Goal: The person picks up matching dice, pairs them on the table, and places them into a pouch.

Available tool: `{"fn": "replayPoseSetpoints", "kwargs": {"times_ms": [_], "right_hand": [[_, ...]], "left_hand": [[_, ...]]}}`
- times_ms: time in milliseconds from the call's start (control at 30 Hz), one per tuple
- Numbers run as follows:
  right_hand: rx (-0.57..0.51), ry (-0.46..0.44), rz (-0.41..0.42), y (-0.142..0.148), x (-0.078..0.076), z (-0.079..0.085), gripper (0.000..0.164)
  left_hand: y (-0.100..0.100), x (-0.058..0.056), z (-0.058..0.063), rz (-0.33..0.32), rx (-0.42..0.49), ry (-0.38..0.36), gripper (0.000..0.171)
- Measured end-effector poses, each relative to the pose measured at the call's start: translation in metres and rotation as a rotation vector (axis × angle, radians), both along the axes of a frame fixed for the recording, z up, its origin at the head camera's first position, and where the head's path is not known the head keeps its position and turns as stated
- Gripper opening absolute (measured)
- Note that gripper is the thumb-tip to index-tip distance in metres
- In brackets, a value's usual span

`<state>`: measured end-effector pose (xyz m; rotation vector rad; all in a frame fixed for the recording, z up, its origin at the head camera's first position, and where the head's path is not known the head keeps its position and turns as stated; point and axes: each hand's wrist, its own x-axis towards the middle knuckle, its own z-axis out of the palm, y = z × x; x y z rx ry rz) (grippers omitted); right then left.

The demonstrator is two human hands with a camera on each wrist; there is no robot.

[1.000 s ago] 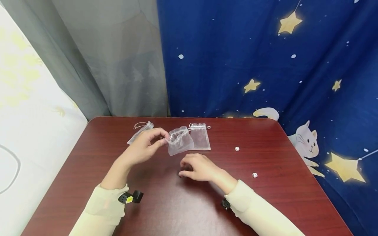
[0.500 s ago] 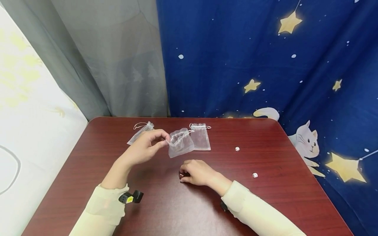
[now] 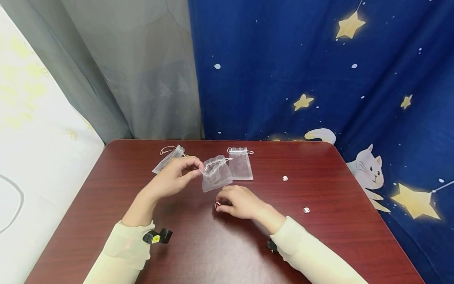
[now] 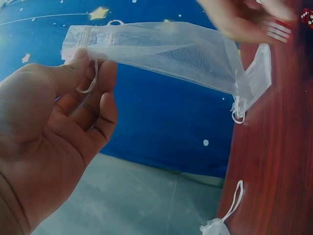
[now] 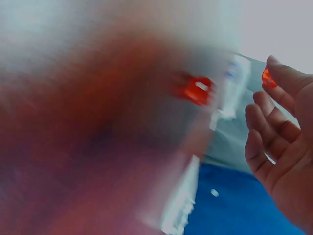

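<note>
In the head view my left hand (image 3: 179, 173) pinches the rim of a sheer white drawstring pouch (image 3: 216, 179), its mouth parted. The left wrist view shows this mesh pouch (image 4: 171, 51) stretching away from my thumb and fingers, a cord loop hanging beside them. Just right of and below the pouch, my right hand (image 3: 241, 202) holds a red die (image 3: 218, 204) with white pips. The right wrist view has a red die (image 5: 268, 77) between thumb and forefinger; a second red shape (image 5: 198, 90) there is blurred.
A flat sheer pouch (image 3: 241, 165) lies behind the held one, and another pouch (image 3: 166, 159) lies partly behind my left hand. Two white dice, one farther back (image 3: 285, 178) and one nearer (image 3: 306, 210), sit at the right on the red-brown table (image 3: 191, 244). Curtains hang beyond its far edge.
My right hand dipped toward me and then came back up, with the red die now higher in view. The pouch in my left hand has sagged slightly; the left hand stays nearly still.
</note>
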<state>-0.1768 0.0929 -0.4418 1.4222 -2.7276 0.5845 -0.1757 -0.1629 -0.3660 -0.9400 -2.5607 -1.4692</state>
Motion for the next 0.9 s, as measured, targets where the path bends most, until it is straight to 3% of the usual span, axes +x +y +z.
{"fn": "replayPoseSetpoints", "kwargs": {"times_ms": [200,533,900], "right_hand": [[-0.169,-0.006,-0.006,0.015,-0.007,0.03,0.017],[-0.314,0.065,-0.006,0.029,-0.019,0.079,0.018],[-0.304,0.088,0.03,0.02,-0.024,0.113,0.017]], "left_hand": [[-0.001,-0.001,-0.004,0.001,0.007,0.008,0.018],[-0.001,-0.003,-0.008,-0.001,-0.001,0.001,0.015],[0.002,-0.003,-0.007,-0.035,-0.026,-0.006,0.017]]}}
